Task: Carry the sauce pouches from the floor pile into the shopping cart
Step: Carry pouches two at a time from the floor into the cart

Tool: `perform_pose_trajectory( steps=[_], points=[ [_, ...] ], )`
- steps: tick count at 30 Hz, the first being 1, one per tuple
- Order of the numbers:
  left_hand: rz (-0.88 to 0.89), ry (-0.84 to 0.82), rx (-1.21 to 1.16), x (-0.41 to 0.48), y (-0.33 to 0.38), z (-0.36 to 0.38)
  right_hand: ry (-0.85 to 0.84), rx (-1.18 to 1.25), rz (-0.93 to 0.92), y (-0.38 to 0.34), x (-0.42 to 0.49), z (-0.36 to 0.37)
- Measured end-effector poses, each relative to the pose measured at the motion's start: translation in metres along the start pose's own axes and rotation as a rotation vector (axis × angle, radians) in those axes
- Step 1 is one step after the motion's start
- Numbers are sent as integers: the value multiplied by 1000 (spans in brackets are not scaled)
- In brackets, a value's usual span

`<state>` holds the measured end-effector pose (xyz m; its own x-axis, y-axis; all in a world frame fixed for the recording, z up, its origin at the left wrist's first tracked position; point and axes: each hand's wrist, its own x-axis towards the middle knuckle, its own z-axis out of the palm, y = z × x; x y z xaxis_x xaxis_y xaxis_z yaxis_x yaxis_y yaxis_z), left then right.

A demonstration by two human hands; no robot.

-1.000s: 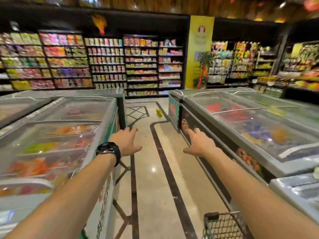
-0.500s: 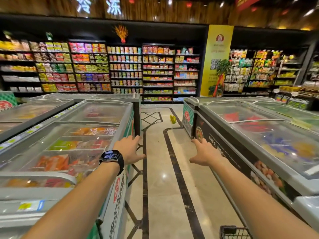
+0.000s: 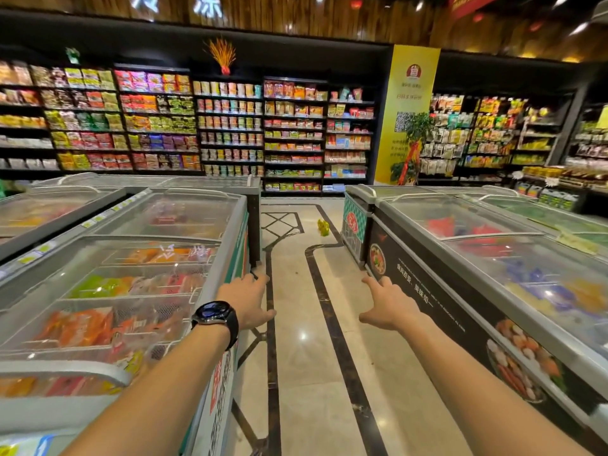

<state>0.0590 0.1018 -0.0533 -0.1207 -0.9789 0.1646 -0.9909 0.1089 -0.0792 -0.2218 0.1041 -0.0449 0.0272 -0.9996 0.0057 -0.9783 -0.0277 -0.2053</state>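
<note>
Nearest the camera, both bare arms reach forward down the aisle. The right hand point(image 3: 388, 304) hangs just beside the black side panel of the right-hand freezer point(image 3: 427, 291), with its fingers straight, loosely spread and holding nothing. The left hand point(image 3: 246, 299), with a watch point(image 3: 215, 315) at its wrist, is across the aisle from that freezer, its fingers likewise relaxed and empty. It is close to the corner of the opposite freezer point(image 3: 230, 258). Between them runs the polished floor point(image 3: 296, 357).

Farther on, the sauce pouches point(image 3: 323, 227) sit on the floor as a small yellow-green heap, just off the far end of the black-sided freezer. They are too small to count. Beyond that freezer's end stand the stocked shelves point(image 3: 230, 126) and a yellow banner point(image 3: 408, 110). No cart shows in this view.

The step in hand looks like the walk out to the pile, with nothing yet picked up. To do it well, go straight down the aisle clear of the black-sided freezer, then crouch past its far end rather than bending from a distance. Pouches are probably soft and slippery, so scoop them with both hands under the bodies. Bunch several against each other instead of pinching the top seams, since a loose one could slide out on the walk to the cart.
</note>
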Motion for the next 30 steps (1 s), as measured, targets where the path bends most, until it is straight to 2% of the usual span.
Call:
perform_pose_trajectory(
  steps=[7,14,21,30],
  points=[
    [36,-24,31,106,4,10,-13,-31,17,25,113,-10],
    [-39,-27,27,255,5,9,-19,-8,2,54,261,-23],
    [-33,-43,20,382,9,32,-53,-28,-52,54,390,-15],
    [-42,-87,-42,595,-49,98,-89,-9,-54,25,605,9]
  ],
)
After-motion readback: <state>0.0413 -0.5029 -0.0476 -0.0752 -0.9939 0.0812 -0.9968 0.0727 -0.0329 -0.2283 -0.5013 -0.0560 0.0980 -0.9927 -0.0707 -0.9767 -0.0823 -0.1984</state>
